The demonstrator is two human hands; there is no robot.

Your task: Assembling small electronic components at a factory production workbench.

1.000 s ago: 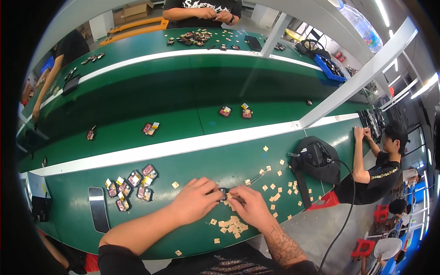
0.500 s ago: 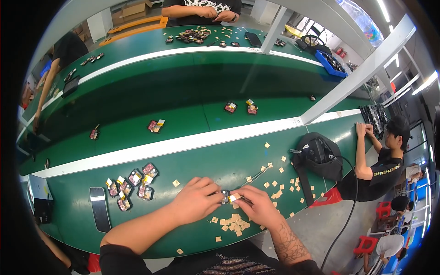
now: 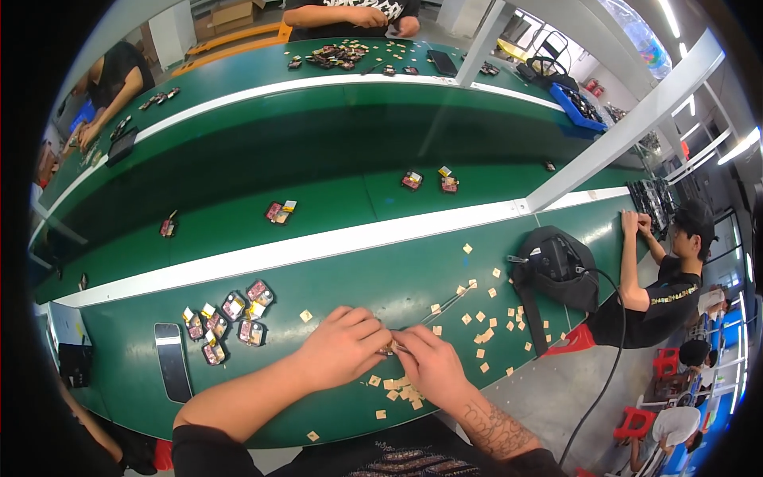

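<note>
My left hand [image 3: 343, 347] and right hand [image 3: 430, 365] met over the near edge of the green table [image 3: 381, 270]. Between their fingertips sat a small part [image 3: 388, 347], dark with a brownish glint, mostly hidden, so its shape could not be made out. Both sets of fingers were curled and pinched on it. Tan square chips [image 3: 401, 392] lay scattered under and right of my hands. A cluster of small dark pink-faced pieces [image 3: 229, 316] lay to the left, beside a dark phone [image 3: 172, 360].
</note>
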